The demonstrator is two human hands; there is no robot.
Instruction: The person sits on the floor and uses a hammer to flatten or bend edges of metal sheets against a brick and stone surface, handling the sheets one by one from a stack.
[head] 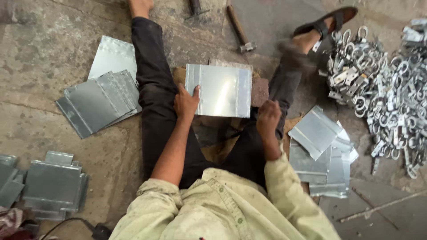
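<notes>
Now the metal sheet (221, 90) lies flat between the legs, at two o'clock from the left hand (185, 103), whose spread fingers press its edge; the right hand (268, 116), at its five o'clock, is fisted, empty.

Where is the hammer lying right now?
In the head view, the hammer lies on the concrete floor at top centre, between the person's legs, just beyond the metal sheet under the left hand.
</notes>
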